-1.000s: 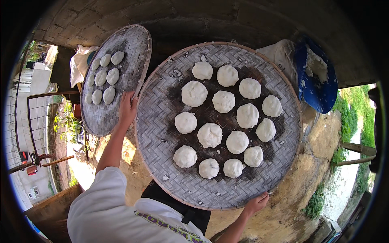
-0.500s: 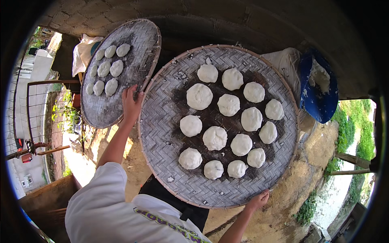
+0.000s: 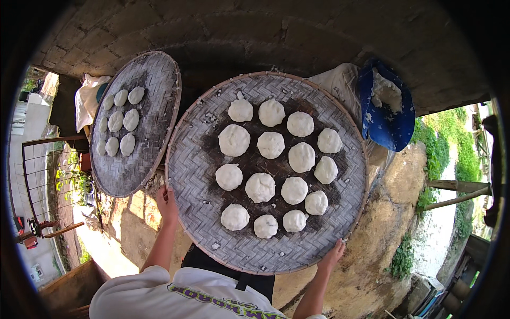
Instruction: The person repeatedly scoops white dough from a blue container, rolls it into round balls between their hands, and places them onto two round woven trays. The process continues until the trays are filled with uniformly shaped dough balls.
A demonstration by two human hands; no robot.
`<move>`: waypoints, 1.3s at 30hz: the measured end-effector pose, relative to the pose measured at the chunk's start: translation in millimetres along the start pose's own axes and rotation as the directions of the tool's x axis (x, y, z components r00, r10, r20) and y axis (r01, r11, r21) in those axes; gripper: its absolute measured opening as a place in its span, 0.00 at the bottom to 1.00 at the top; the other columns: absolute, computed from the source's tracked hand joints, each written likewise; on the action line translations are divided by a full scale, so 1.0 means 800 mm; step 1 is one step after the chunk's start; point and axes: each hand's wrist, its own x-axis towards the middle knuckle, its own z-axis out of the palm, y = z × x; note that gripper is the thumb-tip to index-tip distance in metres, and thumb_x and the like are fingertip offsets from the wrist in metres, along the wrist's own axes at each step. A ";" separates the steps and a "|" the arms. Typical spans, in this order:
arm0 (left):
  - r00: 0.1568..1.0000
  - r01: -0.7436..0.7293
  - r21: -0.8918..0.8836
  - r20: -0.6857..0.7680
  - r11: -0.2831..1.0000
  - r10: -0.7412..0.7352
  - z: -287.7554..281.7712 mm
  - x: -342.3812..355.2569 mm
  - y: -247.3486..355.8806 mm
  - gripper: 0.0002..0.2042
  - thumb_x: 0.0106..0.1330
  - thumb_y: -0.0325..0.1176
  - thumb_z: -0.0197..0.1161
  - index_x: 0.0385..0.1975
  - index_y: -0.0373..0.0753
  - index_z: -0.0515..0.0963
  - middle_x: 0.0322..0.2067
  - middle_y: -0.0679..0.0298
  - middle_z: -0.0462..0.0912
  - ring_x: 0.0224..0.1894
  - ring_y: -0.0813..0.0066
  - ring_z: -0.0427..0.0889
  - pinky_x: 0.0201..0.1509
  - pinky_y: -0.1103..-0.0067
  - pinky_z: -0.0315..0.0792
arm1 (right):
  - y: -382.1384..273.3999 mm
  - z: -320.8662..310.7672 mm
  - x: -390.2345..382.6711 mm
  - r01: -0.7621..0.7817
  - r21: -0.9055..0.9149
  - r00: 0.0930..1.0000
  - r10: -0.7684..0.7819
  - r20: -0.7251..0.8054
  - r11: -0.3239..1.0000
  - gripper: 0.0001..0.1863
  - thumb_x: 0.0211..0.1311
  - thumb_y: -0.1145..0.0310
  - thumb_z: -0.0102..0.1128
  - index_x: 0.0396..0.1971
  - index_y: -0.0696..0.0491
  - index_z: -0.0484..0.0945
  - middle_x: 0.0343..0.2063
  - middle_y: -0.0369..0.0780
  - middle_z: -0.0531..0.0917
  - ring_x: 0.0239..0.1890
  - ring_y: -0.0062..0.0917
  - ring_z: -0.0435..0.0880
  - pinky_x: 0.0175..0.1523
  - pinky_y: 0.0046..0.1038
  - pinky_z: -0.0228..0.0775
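A large round woven bamboo tray (image 3: 191, 154) lies in front of me, bearing several rounded white dough-like lumps (image 3: 260, 187) on its dark-stained middle. At its lower left rim, my left hand (image 3: 168, 206) is closed on the edge, with part of the fingers hidden by the tray. My right hand (image 3: 332, 256) grips the lower right rim, thumb on top and the other fingers mostly out of sight beneath. To the left stands a second woven tray (image 3: 156, 101) with several smaller white lumps (image 3: 115, 121); neither hand touches it.
Beyond the large tray's right side sits a blue container (image 3: 396, 127) with white crumbly stuff inside. A pale cloth or sack (image 3: 340, 82) is beside it. A block wall (image 3: 239, 34) runs behind; a wire-mesh gate (image 3: 53, 175) is at left, sandy ground (image 3: 382, 212) below right.
My left hand has come down from between the two trays to the large tray's lower left rim. The view has shifted, so both trays appear lower and further left.
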 end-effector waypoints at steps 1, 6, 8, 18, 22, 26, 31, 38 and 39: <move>0.999 -0.045 0.081 -0.010 0.996 0.046 -0.002 0.001 -0.003 0.16 0.77 0.38 0.59 0.55 0.33 0.73 0.46 0.60 0.77 0.45 0.74 0.75 0.52 0.75 0.71 | 0.000 0.001 0.000 0.000 -0.004 1.000 0.000 -0.007 1.000 0.13 0.79 0.58 0.50 0.41 0.53 0.71 0.36 0.30 0.70 0.41 0.18 0.67 0.52 0.24 0.61; 0.988 -0.151 0.160 -0.020 0.976 0.156 -0.005 0.005 -0.004 0.15 0.77 0.38 0.56 0.51 0.32 0.76 0.41 0.59 0.74 0.41 0.68 0.74 0.49 0.71 0.70 | 0.004 0.004 -0.001 -0.012 0.047 1.000 0.012 0.006 0.999 0.15 0.78 0.56 0.52 0.45 0.55 0.73 0.40 0.32 0.73 0.44 0.19 0.68 0.54 0.25 0.61; 0.995 -0.101 0.242 0.022 0.965 0.098 -0.003 0.005 -0.002 0.17 0.78 0.40 0.54 0.54 0.32 0.74 0.43 0.59 0.74 0.43 0.66 0.74 0.51 0.71 0.69 | 0.006 0.003 -0.002 -0.014 0.037 0.999 0.013 0.029 0.999 0.16 0.78 0.57 0.52 0.47 0.56 0.73 0.42 0.33 0.74 0.46 0.20 0.69 0.55 0.25 0.61; 0.986 -0.126 0.210 -0.078 0.970 0.145 0.000 -0.008 0.016 0.14 0.77 0.38 0.54 0.48 0.31 0.74 0.40 0.54 0.75 0.42 0.63 0.74 0.49 0.69 0.69 | -0.005 0.004 0.014 -0.097 -0.289 0.995 0.103 0.008 0.952 0.25 0.76 0.59 0.48 0.61 0.64 0.72 0.56 0.45 0.77 0.57 0.30 0.74 0.64 0.31 0.63; 0.992 -0.083 0.139 -0.088 0.987 0.096 0.001 -0.015 0.032 0.13 0.78 0.38 0.54 0.46 0.33 0.73 0.36 0.56 0.76 0.38 0.68 0.74 0.46 0.72 0.69 | -0.001 0.010 0.016 0.087 -0.322 0.996 -0.074 0.054 0.943 0.14 0.75 0.61 0.48 0.34 0.57 0.69 0.29 0.32 0.68 0.34 0.21 0.62 0.44 0.27 0.59; 0.995 -0.068 -0.049 -0.079 0.996 0.064 -0.002 -0.019 0.043 0.12 0.78 0.38 0.55 0.46 0.34 0.73 0.35 0.63 0.76 0.37 0.76 0.72 0.45 0.77 0.69 | 0.001 0.013 0.021 0.007 -0.280 1.000 -0.007 0.002 0.960 0.16 0.74 0.60 0.48 0.45 0.59 0.72 0.39 0.37 0.73 0.42 0.25 0.68 0.50 0.29 0.63; 0.971 0.218 -0.434 0.184 0.874 -0.151 -0.027 0.000 0.046 0.11 0.77 0.39 0.59 0.47 0.39 0.71 0.41 0.68 0.76 0.42 0.83 0.72 0.46 0.80 0.71 | -0.024 0.001 0.055 -0.309 0.053 0.949 0.305 0.080 0.949 0.30 0.72 0.53 0.47 0.67 0.56 0.66 0.61 0.44 0.71 0.61 0.36 0.70 0.66 0.42 0.61; 0.862 0.405 -0.518 0.492 0.753 -0.125 -0.037 0.030 0.044 0.16 0.76 0.42 0.59 0.56 0.42 0.70 0.54 0.62 0.79 0.55 0.69 0.81 0.56 0.69 0.79 | -0.054 0.008 0.073 -0.280 -0.154 0.948 0.298 0.111 0.948 0.40 0.75 0.40 0.42 0.78 0.50 0.51 0.78 0.40 0.52 0.80 0.36 0.46 0.78 0.46 0.40; 0.868 0.412 -0.523 0.476 0.746 -0.145 -0.036 0.032 0.045 0.16 0.76 0.41 0.59 0.57 0.42 0.70 0.54 0.62 0.78 0.55 0.69 0.80 0.57 0.69 0.79 | -0.057 0.011 0.067 -0.259 -0.114 0.958 0.270 0.094 0.959 0.40 0.76 0.41 0.42 0.78 0.50 0.51 0.78 0.40 0.52 0.79 0.35 0.47 0.79 0.46 0.39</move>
